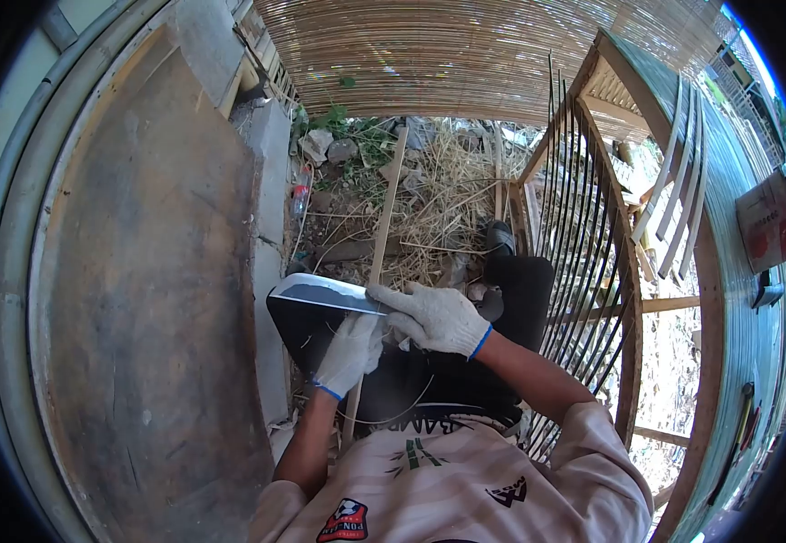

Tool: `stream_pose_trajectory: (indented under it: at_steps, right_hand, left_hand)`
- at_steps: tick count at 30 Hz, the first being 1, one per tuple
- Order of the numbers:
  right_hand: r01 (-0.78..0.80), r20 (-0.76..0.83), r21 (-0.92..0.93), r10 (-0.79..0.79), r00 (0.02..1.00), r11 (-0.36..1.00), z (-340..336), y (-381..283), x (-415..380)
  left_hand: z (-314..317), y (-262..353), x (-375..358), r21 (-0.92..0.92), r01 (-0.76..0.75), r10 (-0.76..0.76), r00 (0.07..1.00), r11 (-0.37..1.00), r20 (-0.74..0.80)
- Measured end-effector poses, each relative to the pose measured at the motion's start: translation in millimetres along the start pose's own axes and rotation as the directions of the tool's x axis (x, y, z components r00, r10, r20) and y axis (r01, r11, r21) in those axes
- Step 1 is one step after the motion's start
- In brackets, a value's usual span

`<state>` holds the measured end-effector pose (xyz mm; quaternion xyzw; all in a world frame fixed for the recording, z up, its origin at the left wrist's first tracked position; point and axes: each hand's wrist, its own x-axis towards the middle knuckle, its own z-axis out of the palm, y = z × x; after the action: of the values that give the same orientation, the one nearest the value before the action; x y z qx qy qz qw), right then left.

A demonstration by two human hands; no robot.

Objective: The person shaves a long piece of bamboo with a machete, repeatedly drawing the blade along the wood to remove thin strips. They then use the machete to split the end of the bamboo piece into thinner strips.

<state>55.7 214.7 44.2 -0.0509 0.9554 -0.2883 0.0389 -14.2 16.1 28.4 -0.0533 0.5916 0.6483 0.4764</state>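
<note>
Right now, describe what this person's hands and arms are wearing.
Both the left hand and the right hand wear white knitted work gloves, slightly soiled, each with a thin blue band at the cuff. The forearms are bare from glove to elbow. Short sleeves of a pale striped jersey with dark printed markings and a red-and-blue badge cover the upper arms.

Two gloved hands: left hand (350, 351), right hand (435, 317). One knife (325, 292), one long bamboo strip (384, 217). Four pale slats (678, 181) far right; one red-labelled box (766, 222).
</note>
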Motion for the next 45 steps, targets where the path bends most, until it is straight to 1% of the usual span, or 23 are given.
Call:
stream_pose_trajectory:
  at_steps: [4, 7, 11, 13, 14, 16, 17, 18, 19, 20, 22, 23, 25, 26, 27, 28, 30, 32, 35, 38, 40, 43, 45]
  right_hand:
    - [-0.007, 0.0, -0.06, 0.007, 1.0, 0.998, -1.0, -0.5, 4.9]
    - [-0.001, -0.055, -0.061, -0.002, 0.998, 0.998, 1.3, 2.7, 10.6]
    - [-0.002, 0.005, -0.08, 0.003, 1.0, 0.997, -5.3, 0.1, 15.1]
    - [-0.086, -0.11, -0.04, 0.081, 0.991, 0.996, -4.5, 14.1, 21.7]
    - [-0.155, -0.165, 0.036, 0.159, 0.973, 0.987, -10.4, 26.8, 28.5]
    - [-0.162, -0.345, 0.129, 0.197, 0.917, 0.978, -21.4, 65.3, 42.8]
    - [-0.211, -0.404, 0.139, 0.25, 0.88, 0.967, -33.1, 81.4, 49.0]
    - [-0.187, -0.49, 0.164, 0.244, 0.837, 0.969, -39.9, 102.1, 55.4]
    - [-0.299, -0.423, 0.277, 0.395, 0.815, 0.913, -63.8, 100.6, 56.7]
    - [-0.296, -0.488, 0.249, 0.384, 0.784, 0.922, -73.1, 115.3, 59.9]
    - [-0.459, -0.379, 0.32, 0.556, 0.74, 0.829, -94.6, 123.5, 59.3]
    - [-0.454, -0.383, 0.313, 0.548, 0.744, 0.834, -92.7, 125.3, 58.9]
    - [-0.354, -0.565, 0.253, 0.435, 0.701, 0.9, -71.2, 129.3, 55.5]
    - [-0.334, -0.519, 0.32, 0.459, 0.721, 0.887, -56.8, 129.2, 52.7]
    - [-0.312, -0.484, 0.306, 0.429, 0.762, 0.899, -54.7, 102.8, 46.0]
    - [-0.292, -0.446, 0.297, 0.403, 0.799, 0.909, -54.5, 68.3, 39.9]
    - [-0.224, -0.274, 0.292, 0.306, 0.912, 0.93, -42.9, 31.8, 30.9]
    - [-0.086, -0.229, 0.188, 0.129, 0.965, 0.978, -19.2, 9.4, 26.6]
    - [-0.089, 0.006, -0.029, 0.089, 0.996, 0.996, -12.5, -28.6, 21.1]
    - [-0.04, 0.083, -0.088, 0.047, 0.995, 0.995, -5.5, -33.8, 19.3]
    - [-0.013, 0.056, -0.075, 0.018, 0.998, 0.997, -3.6, -28.5, 22.6]
    - [-0.003, 0.091, -0.164, 0.018, 0.996, 0.986, -6.7, -27.7, 23.6]
    - [-0.089, 0.044, -0.214, 0.101, 0.994, 0.973, -6.8, -23.3, 26.2]
  left_hand:
    - [-3.6, 1.5, -2.2, 0.027, -0.01, 0.009, 1.0, 1.0, 0.007]
    - [-5.9, 1.7, -4.8, -0.067, 0.048, -0.044, 0.997, 0.997, 0.059]
    - [-7.9, -0.8, -14.2, -0.059, 0.055, -0.051, 0.996, 0.997, 0.066]
    - [-10.0, -7.5, -22.7, -0.044, 0.083, -0.08, 0.994, 0.996, 0.074]
    - [-11.0, -13.3, -30.7, -0.051, 0.116, -0.111, 0.99, 0.992, 0.088]
    - [-12.5, -28.6, -50.2, -0.064, 0.144, -0.136, 0.984, 0.987, 0.113]
    - [-16.3, -45.2, -53.8, -0.06, 0.105, -0.099, 0.99, 0.993, 0.101]
    - [-19.9, -61.9, -58.4, -0.054, 0.073, -0.068, 0.993, 0.996, 0.092]
    - [-23.1, -68.7, -67.5, -0.054, 0.078, -0.073, 0.993, 0.995, 0.096]
    - [-27.3, -70.6, -75.8, -0.06, 0.077, -0.068, 0.988, 0.995, 0.138]
    - [-32.4, -63.9, -82.5, -0.065, 0.073, -0.06, 0.982, 0.995, 0.181]
    - [-32.3, -57.6, -80.5, 0.024, 0.05, -0.053, 0.992, 0.998, 0.117]
    - [-41.6, -57.9, -62.7, 0.229, 0.037, -0.034, 0.999, 0.973, -0.018]
    - [-38.8, -56.0, -55.6, 0.211, 0.03, -0.026, 0.999, 0.977, -0.022]
    - [-34.7, -51.8, -47.9, 0.447, -0.088, 0.147, 0.984, 0.89, -0.1]
    - [-30.5, -45.3, -40.4, 0.666, -0.156, 0.323, 0.937, 0.73, -0.134]
    - [-16.6, -23.1, -35.9, 0.683, -0.156, 0.346, 0.926, 0.714, -0.149]
    - [-15.6, -25.3, -19.8, 0.778, -0.25, 0.526, 0.842, 0.576, -0.119]
    - [-9.0, -21.7, -7.7, 0.8, -0.252, 0.565, 0.815, 0.545, -0.129]
    - [-10.7, -23.6, -3.9, 0.803, -0.279, 0.606, 0.786, 0.527, -0.125]
    - [-11.3, -25.6, -0.8, 0.792, -0.31, 0.627, 0.77, 0.526, -0.115]
    - [-10.3, -25.4, -2.5, 0.778, -0.293, 0.603, 0.787, 0.555, -0.134]
    - [-8.2, -22.5, -6.8, 0.785, -0.259, 0.552, 0.824, 0.562, -0.123]
